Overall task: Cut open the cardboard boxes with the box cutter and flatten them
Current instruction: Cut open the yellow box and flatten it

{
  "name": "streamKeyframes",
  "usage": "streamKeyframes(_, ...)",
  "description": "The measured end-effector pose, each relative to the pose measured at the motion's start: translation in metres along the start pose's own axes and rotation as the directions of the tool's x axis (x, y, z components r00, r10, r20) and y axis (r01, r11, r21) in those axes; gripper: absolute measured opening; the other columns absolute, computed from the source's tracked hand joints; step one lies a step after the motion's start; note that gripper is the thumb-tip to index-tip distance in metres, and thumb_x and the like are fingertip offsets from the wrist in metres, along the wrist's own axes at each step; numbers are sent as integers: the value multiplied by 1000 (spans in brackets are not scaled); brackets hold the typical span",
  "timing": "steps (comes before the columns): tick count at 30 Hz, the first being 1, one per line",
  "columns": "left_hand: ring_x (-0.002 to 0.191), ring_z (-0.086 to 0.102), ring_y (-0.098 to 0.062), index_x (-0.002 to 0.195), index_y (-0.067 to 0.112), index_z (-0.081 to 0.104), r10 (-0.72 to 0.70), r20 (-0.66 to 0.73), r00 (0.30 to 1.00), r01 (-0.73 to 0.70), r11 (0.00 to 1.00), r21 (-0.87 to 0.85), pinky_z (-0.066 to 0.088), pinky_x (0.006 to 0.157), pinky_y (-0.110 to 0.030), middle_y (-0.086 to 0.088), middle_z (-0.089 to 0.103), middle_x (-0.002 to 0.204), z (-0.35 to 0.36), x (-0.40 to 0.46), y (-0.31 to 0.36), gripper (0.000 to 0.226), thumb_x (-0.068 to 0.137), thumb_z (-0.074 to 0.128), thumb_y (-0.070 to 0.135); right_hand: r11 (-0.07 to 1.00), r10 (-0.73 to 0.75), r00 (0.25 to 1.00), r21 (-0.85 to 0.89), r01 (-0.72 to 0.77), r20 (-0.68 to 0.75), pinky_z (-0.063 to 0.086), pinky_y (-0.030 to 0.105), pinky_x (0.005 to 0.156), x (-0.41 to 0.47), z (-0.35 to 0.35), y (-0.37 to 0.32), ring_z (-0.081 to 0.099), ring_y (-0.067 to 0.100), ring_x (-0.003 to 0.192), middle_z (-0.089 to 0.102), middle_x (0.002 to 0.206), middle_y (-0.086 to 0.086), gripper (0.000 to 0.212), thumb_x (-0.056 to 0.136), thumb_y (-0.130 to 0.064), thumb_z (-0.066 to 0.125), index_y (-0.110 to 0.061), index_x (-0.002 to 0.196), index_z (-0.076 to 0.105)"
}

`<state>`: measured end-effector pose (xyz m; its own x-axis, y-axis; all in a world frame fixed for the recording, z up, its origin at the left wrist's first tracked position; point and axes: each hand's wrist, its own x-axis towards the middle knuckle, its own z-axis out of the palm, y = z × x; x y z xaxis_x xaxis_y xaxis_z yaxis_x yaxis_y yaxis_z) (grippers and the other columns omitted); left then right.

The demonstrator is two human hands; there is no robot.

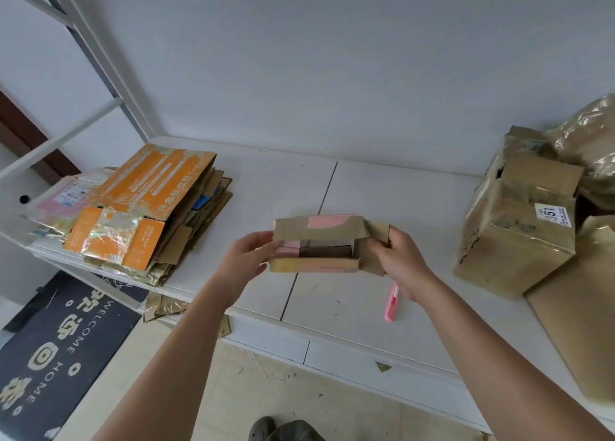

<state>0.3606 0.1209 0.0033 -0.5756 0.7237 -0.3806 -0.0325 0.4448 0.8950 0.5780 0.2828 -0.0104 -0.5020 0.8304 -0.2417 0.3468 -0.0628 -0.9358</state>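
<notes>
Both hands hold a small brown cardboard box with pink printed patches [317,244] above the white tabletop [382,207], its top flaps already parted so the dark inside shows. The left hand [248,257] pinches the left end, and the right hand [401,259] grips the loose right end flap, fingers curled round it. This looks like the flattening step: the next move probably calls for pulling the ends apart and pressing the walls down. The slim pink plastic box cutter [392,302] lies on the table just beneath the right wrist. The cardboard is creased and glossy with tape. A stack of flattened orange and brown cartons [146,207] sits left; taped-up, crumpled brown boxes [512,231] wait right.
</notes>
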Motion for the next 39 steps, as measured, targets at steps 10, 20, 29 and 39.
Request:
streamKeyframes(10, 82, 53, -13, 105, 19, 44, 49, -380, 924, 42, 973, 228, 41, 57, -27, 6, 50, 94, 44, 14, 4, 65, 63, 91, 33, 993, -60, 998, -103, 62, 18, 49, 35, 88, -16, 5, -3, 63, 19, 100, 70, 101, -2, 15, 97, -18, 53, -18, 105, 66)
streamKeyframes(20, 89, 67, -18, 107, 18, 66, 12, -264, 964, -48, 991, -128, 54, 62, -23, 2, 71, 96, 44, 4, -1, 19, 88, 69, 14, 946, -228, 969, -261, 195, -101, 31, 22, 52, -12, -7, 0, 39, 4, 50, 42, 60, -6, 30, 98, -12, 56, -21, 70, 48)
streamKeyframes(29, 90, 66, -28, 118, 2, 61, -288, -158, 944, 171, 843, -510, 57, 79, -37, -16, 69, 96, 1, 4, -46, 49, 85, 32, -18, 734, -125, 888, -561, 382, 442, 19, 24, 119, -15, 20, 32, 24, 10, 148, 22, 160, -16, 67, 94, 9, 40, -31, 149, 42)
streamKeyframes(39, 106, 58, -24, 127, 7, 62, 56, -153, 987, 24, 878, 478, 43, 84, -26, -4, 61, 128, 13, 24, -71, 36, 92, 53, 9, 443, -119, 911, -800, 405, 395, 41, 43, 103, 6, 75, 43, 39, 31, 131, 37, 142, 10, 48, 101, -42, 42, -27, 146, 37)
